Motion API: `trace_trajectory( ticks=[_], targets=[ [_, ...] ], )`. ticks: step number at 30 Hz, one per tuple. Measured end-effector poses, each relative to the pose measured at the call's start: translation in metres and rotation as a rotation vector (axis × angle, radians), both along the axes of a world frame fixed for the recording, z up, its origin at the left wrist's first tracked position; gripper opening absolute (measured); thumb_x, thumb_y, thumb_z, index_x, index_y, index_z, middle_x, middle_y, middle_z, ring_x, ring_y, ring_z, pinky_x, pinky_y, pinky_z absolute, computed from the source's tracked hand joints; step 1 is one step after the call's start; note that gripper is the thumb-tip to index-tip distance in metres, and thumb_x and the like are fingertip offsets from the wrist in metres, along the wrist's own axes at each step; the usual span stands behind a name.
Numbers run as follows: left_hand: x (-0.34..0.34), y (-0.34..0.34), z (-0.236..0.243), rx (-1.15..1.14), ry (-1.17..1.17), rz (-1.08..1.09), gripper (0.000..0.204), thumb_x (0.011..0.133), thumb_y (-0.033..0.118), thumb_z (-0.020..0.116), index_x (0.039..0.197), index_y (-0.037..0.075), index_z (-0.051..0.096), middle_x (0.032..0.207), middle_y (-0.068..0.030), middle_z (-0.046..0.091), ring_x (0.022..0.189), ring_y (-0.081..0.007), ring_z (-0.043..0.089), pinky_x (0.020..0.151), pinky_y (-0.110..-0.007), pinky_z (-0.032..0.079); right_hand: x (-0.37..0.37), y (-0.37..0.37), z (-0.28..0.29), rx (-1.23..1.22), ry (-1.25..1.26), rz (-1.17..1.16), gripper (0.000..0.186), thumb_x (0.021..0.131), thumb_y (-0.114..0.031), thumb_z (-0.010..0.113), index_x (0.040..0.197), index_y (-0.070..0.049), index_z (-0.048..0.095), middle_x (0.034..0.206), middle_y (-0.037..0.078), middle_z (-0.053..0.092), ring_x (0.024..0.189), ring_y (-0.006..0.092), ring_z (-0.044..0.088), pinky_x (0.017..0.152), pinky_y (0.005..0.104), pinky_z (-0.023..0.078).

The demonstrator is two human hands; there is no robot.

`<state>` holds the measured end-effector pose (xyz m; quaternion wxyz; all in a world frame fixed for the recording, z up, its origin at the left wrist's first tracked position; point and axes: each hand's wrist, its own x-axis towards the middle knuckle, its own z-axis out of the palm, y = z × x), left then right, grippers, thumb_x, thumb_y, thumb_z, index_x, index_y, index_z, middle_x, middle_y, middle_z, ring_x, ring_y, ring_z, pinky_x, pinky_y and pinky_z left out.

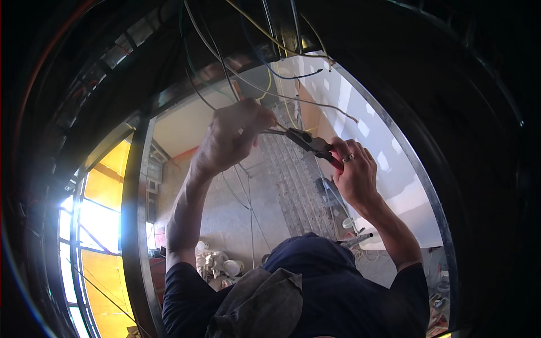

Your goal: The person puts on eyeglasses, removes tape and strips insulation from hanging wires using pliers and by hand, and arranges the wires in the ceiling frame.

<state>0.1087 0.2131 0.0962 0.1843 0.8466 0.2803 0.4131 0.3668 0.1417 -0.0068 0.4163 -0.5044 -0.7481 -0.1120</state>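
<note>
Raised in front of me, my right hand (356, 172) is wrapped round the red handles of a pair of pliers (309, 143). The dark jaws point left and meet the ends of thin wires (276, 132). My left hand (239, 132), slightly blurred, pinches those wires just left of the jaws. Its fingertips are partly hidden, and I cannot tell how many wires it holds. Above both hands hang loose wires: a white wire (282, 97) ending to the right, a blue wire (293, 76), and a yellow wire (267, 35).
Metal framing surrounds the opening, with an upright stud (138, 214) on the left. A patched white wall panel (355, 107) stands on the right. Far below, the concrete floor (225, 194) holds bags (212, 263) and buckets. Bright light enters through the window (98, 225) at left.
</note>
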Motion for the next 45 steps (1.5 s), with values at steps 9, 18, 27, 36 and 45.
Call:
trace_trajectory(
  ticks=[9,18,27,36,45],
  targets=[
    [0.004,0.006,-0.009,0.228,0.04,0.036,0.007,0.094,0.004,0.064,0.094,-0.002,0.068,0.078,-0.0062,0.07,0.068,-0.0087,0.064,0.062,-0.025,0.05,0.001,-0.005,-0.01,-0.376,0.393,0.443,0.038,0.085,0.003,0.068,0.117,-0.011,0.055,0.085,0.012,0.065,0.075,0.0325,0.069,0.064,0.044,0.054],
    [0.015,-0.004,-0.008,0.357,0.071,0.101,0.006,0.094,0.002,0.064,0.095,-0.001,0.07,0.082,-0.0077,0.073,0.072,-0.0079,0.066,0.065,-0.024,0.051,0.007,0.016,-0.018,0.069,0.093,0.019,0.053,0.075,0.005,0.074,0.12,-0.016,0.056,0.095,0.006,0.061,0.09,0.0301,0.061,0.074,0.043,0.051],
    [0.004,-0.002,-0.018,0.25,-0.014,0.218,0.006,0.095,0.001,0.063,0.099,-0.001,0.067,0.085,-0.0083,0.073,0.077,-0.0112,0.069,0.069,-0.024,0.053,0.04,-0.01,-0.008,-1.147,0.563,0.796,0.032,0.102,-0.004,0.049,0.134,-0.006,0.052,0.097,0.008,0.066,0.087,0.0138,0.064,0.068,0.0292,0.052],
    [0.013,0.011,-0.024,0.288,-0.059,0.148,0.008,0.093,-0.003,0.062,0.098,0.001,0.067,0.086,-0.0074,0.073,0.078,-0.0131,0.07,0.068,-0.026,0.053,0.028,0.008,-0.004,-1.388,0.712,1.112,0.044,0.106,-0.028,0.046,0.143,-0.003,0.042,0.115,0.016,0.066,0.1,0.0225,0.069,0.077,0.0343,0.057],
    [0.006,0.012,-0.021,0.295,-0.047,0.027,0.009,0.089,-0.006,0.062,0.092,0.0,0.068,0.079,-0.0074,0.069,0.069,-0.0142,0.067,0.063,-0.026,0.051,0.025,0.015,-0.002,-1.465,0.713,1.324,0.057,0.104,-0.042,0.047,0.141,0.001,0.042,0.114,0.019,0.067,0.099,0.0281,0.072,0.076,0.0363,0.059]
  ],
)
